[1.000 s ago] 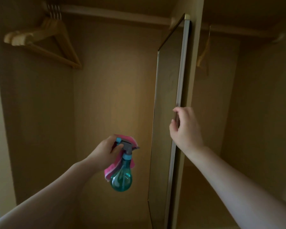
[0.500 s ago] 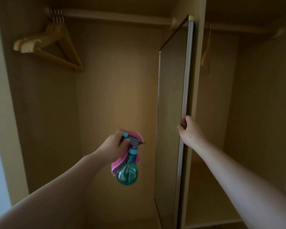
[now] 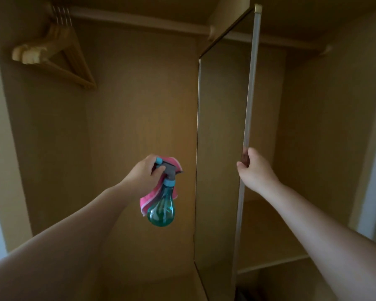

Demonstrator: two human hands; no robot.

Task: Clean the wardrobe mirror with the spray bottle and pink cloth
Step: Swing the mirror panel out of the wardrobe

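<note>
Hands well apart. Left hand (image 3: 144, 175) gripping spray bottle (image 3: 161, 210) by its trigger head, pink cloth (image 3: 149, 197) bunched in same grip, teal bulb hanging down in front of wardrobe back panel (image 3: 139, 101). Right hand (image 3: 253, 170) clamped on pale outer edge of mirror door (image 3: 219, 148), seen nearly edge-on. Wooden hangers (image 3: 52, 55) on rail (image 3: 128, 17) at upper left.

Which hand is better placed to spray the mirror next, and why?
Probably the left hand: it grips the spray bottle and pink cloth beside the mirror; the right hand holds the mirror's edge.
</note>
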